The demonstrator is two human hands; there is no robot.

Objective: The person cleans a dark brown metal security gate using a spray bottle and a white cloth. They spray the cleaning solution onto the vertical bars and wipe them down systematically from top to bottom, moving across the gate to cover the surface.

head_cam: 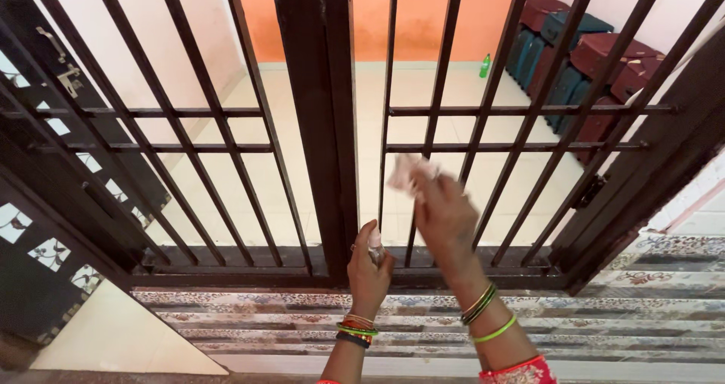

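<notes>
suitcases (589, 59) behind gate (325, 127), bottle (485, 65) perhaps beside

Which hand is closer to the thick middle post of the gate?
Left. The left hand, holding a small object, is just right of the middle post, almost touching. The right hand, holding a cloth, is farther right at the thinner bars.

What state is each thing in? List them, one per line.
Barred gate: shut.
Left hand: closed around a small object at the gate's foot.
Right hand: raised, gripping a crumpled cloth, blurred.
Green bottle: upright on the floor.
Suitcases: closed, stacked.
</notes>
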